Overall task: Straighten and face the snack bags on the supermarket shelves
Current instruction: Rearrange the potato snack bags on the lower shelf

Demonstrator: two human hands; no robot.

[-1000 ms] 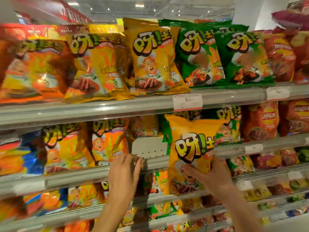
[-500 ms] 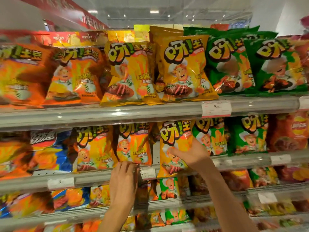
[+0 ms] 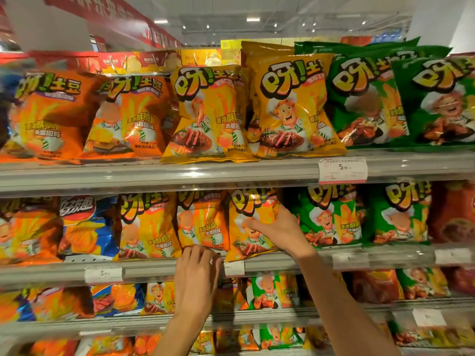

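A yellow snack bag (image 3: 248,209) stands upright on the second shelf (image 3: 154,269), its front facing out. My right hand (image 3: 279,228) grips its right side, thumb across the front. To its left stands an orange bag (image 3: 203,219); my left hand (image 3: 196,273) rests on the shelf rail with its fingertips touching that bag's bottom edge. A second yellow bag (image 3: 146,227) stands left of the orange one, and green bags (image 3: 331,217) stand to the right.
The top shelf (image 3: 231,173) carries orange, yellow and green bags, with a price tag (image 3: 343,169) on its rail. Blue bags (image 3: 87,227) and orange bags sit at the left of the second shelf. Lower shelves hold smaller bags.
My right hand brought the yellow bag up from in front of the shelves and set it into the gap on the second shelf. My left hand stayed at the rail. The view shifted left and up.
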